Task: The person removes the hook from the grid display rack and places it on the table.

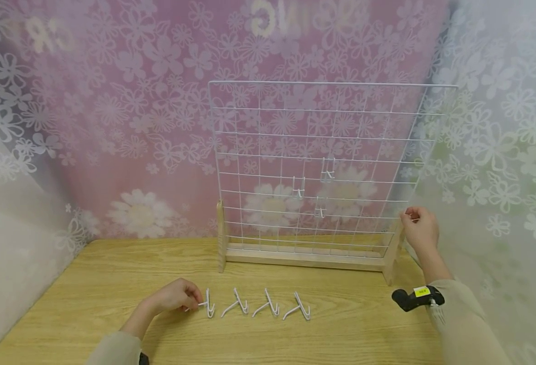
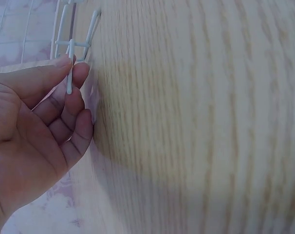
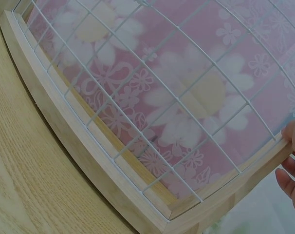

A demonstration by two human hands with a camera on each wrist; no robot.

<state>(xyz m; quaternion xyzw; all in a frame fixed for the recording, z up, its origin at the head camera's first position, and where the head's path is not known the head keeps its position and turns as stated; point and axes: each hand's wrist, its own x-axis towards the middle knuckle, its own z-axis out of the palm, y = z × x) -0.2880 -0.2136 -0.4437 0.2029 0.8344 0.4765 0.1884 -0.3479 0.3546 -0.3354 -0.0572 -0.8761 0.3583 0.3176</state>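
Observation:
My left hand point(image 1: 177, 295) is low over the table, pinching the long prong of a white wire hook point(image 1: 209, 305) between thumb and fingers. In the left wrist view the prong of this hook point(image 2: 70, 73) passes between the fingertips, its wire frame beyond them. A white wire grid panel point(image 1: 268, 136) stands upright in a wooden stand point(image 1: 304, 258). My right hand point(image 1: 423, 230) grips the top of the stand's right post, thumb on the near side and fingers curled behind. Three hooks hang near the grid's middle, among them an upper hook point(image 1: 328, 171).
Three more white hooks lie in a row to the right of my left hand, the farthest being a hook point(image 1: 299, 307). They rest on the wood-grain table point(image 1: 126, 274). A flower-printed pink curtain point(image 1: 158, 126) hangs close behind the grid, and pale curtains flank both sides.

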